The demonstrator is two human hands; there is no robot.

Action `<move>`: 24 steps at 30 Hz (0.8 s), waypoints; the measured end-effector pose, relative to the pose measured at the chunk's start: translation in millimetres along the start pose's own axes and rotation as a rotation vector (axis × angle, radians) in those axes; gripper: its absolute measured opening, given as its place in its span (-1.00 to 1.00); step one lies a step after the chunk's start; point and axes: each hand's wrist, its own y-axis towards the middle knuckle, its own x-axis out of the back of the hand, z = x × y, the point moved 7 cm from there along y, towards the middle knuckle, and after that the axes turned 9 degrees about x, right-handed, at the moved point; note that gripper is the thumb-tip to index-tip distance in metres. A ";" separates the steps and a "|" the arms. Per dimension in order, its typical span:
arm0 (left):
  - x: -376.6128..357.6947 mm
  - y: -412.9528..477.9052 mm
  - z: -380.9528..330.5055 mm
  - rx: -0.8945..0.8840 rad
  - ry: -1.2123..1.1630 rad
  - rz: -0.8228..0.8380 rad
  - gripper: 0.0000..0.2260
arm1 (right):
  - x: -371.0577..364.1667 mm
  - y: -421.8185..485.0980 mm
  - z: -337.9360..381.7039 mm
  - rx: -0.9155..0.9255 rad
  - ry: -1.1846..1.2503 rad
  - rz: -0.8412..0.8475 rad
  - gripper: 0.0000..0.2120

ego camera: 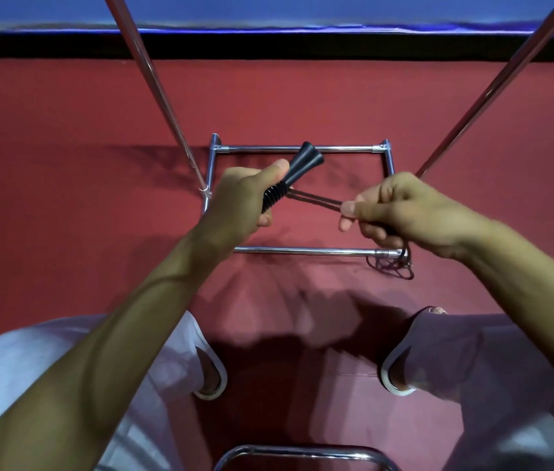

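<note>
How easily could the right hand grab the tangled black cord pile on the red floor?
Probably yes: nothing lies between the right hand and the tangled black cord pile, though it pinches taut cord.

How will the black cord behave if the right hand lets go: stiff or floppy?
Probably floppy: below the right hand the cord hangs into a loose tangle. It looks straight only where it is pulled taut toward the handles in the left hand. Likely light, being thin.
</note>
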 end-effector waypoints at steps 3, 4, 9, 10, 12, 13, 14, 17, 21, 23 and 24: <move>-9.8 -1.3 -2.5 -0.123 0.099 -0.018 -0.54 | 0.4 -7.4 -7.8 -0.292 0.439 0.082 -0.78; -11.4 -1.1 -2.4 -0.166 0.155 -0.029 -0.53 | 2.0 -7.5 -5.6 -0.302 0.449 0.089 -0.78; -20.1 -2.1 4.6 -0.201 0.549 -0.135 -0.57 | -4.1 -4.2 -12.4 -0.317 0.444 0.056 -0.75; -22.8 -4.0 4.8 -0.203 0.647 -0.162 -0.58 | -6.2 -2.7 -15.1 -0.333 0.480 0.049 -0.74; -29.5 -7.3 5.5 -0.231 0.797 -0.183 -0.59 | -8.4 -1.6 -20.4 -0.390 0.569 0.030 -0.73; -32.7 -8.7 6.0 -0.259 0.849 -0.181 -0.59 | -9.8 -1.8 -22.1 -0.419 0.625 0.028 -0.72; -36.3 -9.9 6.6 -0.290 0.886 -0.169 -0.59 | -11.7 -2.4 -24.3 -0.446 0.683 0.031 -0.71; -41.1 -11.1 8.2 -0.331 0.967 -0.128 -0.48 | -19.0 -3.0 -31.0 -0.506 0.773 0.034 -0.71; -54.9 -13.4 12.6 -0.355 1.132 -0.145 -0.38 | -35.5 -3.1 -29.1 -0.526 0.749 0.101 -0.68; -61.9 -14.3 15.5 -0.358 1.084 -0.114 -0.43 | -41.2 -4.0 -25.7 -0.513 0.724 0.161 -0.67; -62.6 -14.9 15.4 -0.351 1.057 -0.104 -0.47 | -41.7 -4.1 -24.5 -0.508 0.719 0.176 -0.67</move>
